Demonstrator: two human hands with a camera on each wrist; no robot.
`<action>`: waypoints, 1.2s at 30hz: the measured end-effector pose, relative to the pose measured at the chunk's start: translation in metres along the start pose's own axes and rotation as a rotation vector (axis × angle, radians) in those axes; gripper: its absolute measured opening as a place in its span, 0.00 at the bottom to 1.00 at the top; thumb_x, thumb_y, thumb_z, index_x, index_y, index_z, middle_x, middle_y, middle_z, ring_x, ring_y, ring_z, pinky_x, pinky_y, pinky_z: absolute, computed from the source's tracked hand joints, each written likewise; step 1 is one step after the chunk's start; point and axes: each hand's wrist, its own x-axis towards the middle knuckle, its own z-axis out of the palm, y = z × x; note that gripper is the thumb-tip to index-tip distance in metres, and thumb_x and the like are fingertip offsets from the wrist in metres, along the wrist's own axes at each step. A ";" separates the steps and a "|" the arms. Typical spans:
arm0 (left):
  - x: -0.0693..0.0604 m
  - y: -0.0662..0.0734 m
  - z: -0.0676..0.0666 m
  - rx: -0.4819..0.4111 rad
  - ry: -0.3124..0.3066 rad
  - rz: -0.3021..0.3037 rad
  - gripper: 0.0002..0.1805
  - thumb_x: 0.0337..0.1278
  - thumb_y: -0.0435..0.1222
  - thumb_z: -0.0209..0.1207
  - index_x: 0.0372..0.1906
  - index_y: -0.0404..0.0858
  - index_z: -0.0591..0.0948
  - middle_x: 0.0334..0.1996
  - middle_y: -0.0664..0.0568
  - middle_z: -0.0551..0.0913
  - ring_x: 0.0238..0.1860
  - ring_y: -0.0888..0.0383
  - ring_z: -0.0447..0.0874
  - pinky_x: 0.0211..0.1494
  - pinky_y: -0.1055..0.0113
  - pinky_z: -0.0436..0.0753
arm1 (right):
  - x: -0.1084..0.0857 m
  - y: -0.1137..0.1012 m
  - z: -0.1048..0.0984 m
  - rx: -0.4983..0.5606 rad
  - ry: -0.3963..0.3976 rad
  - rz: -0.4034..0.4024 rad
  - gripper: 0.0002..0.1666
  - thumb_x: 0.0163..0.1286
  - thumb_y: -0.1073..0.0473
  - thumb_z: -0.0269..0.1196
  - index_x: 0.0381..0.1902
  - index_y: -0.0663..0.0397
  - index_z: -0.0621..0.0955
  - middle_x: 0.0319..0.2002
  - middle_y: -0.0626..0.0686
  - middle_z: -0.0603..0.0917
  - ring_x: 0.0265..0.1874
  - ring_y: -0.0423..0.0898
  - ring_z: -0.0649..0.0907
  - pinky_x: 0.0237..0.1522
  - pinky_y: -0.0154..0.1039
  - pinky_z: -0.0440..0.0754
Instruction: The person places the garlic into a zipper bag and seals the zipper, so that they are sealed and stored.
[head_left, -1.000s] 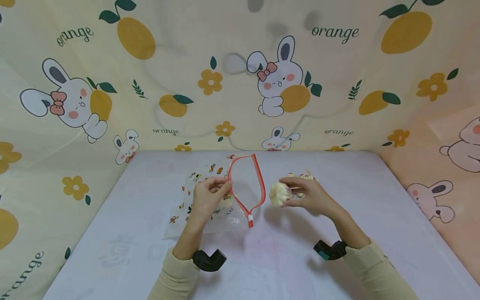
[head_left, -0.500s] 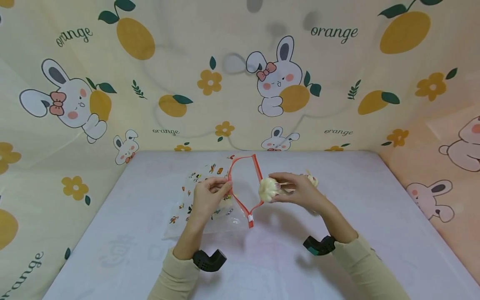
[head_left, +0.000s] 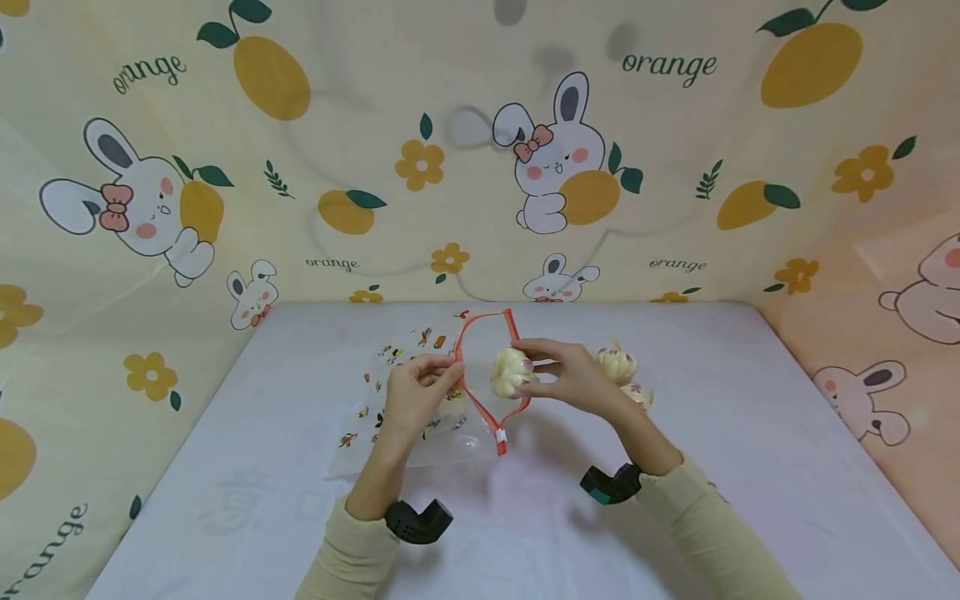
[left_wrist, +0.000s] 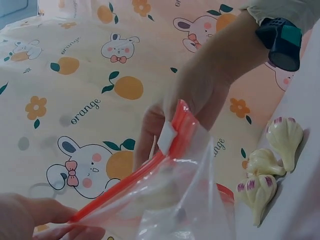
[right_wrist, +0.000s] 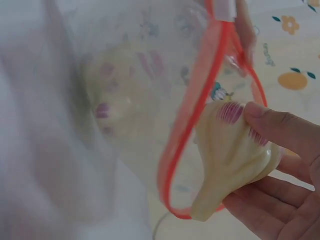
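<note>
My left hand (head_left: 420,396) pinches the red zip rim (head_left: 482,406) of a clear printed zip bag (head_left: 360,454), which lies on its side with its mouth spread towards the right. In my right hand (head_left: 573,377) is a pale garlic bulb (head_left: 512,372) with purple marks, held between thumb and fingers at the bag's mouth. The right wrist view has this bulb beside the red rim, its stem pointing down. Through the cloudy film there, another garlic bulb (right_wrist: 117,97) shows inside the bag. A white slider (left_wrist: 166,138) sits at one end of the zip.
More garlic bulbs (head_left: 617,364) lie on the white tabletop (head_left: 540,533) to the right of the bag, three of them visible in the left wrist view. A cloth backdrop (head_left: 450,83) printed with rabbits and oranges rises behind and beside the table.
My right hand has carried the garlic bulb leftwards to the bag's mouth, uncovering the bulbs on the table behind it. My left hand and the bag have stayed in place.
</note>
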 end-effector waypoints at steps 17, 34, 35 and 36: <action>0.001 0.002 -0.004 -0.042 0.054 0.002 0.10 0.58 0.32 0.63 0.42 0.29 0.84 0.33 0.36 0.88 0.24 0.70 0.82 0.32 0.75 0.83 | 0.000 0.004 0.009 -0.063 0.005 0.009 0.33 0.54 0.61 0.73 0.57 0.64 0.77 0.55 0.63 0.83 0.53 0.58 0.83 0.54 0.49 0.83; 0.001 -0.001 -0.004 -0.048 0.024 0.010 0.10 0.58 0.32 0.63 0.42 0.29 0.84 0.35 0.36 0.88 0.24 0.70 0.82 0.26 0.79 0.78 | -0.030 0.026 -0.012 -0.027 0.076 0.112 0.30 0.56 0.61 0.72 0.56 0.63 0.78 0.52 0.64 0.84 0.53 0.59 0.83 0.55 0.46 0.83; 0.001 0.000 -0.004 -0.049 0.023 0.013 0.10 0.58 0.32 0.63 0.42 0.29 0.84 0.35 0.35 0.88 0.24 0.71 0.82 0.27 0.79 0.78 | -0.031 0.027 -0.014 -0.022 0.074 0.128 0.30 0.56 0.60 0.72 0.56 0.62 0.78 0.53 0.63 0.84 0.53 0.59 0.83 0.55 0.46 0.83; 0.001 0.000 -0.004 -0.051 0.022 0.017 0.10 0.58 0.32 0.63 0.42 0.29 0.84 0.35 0.35 0.87 0.24 0.71 0.82 0.28 0.79 0.79 | -0.032 0.029 -0.015 -0.017 0.073 0.140 0.30 0.56 0.60 0.72 0.56 0.62 0.78 0.53 0.63 0.84 0.53 0.59 0.83 0.55 0.47 0.83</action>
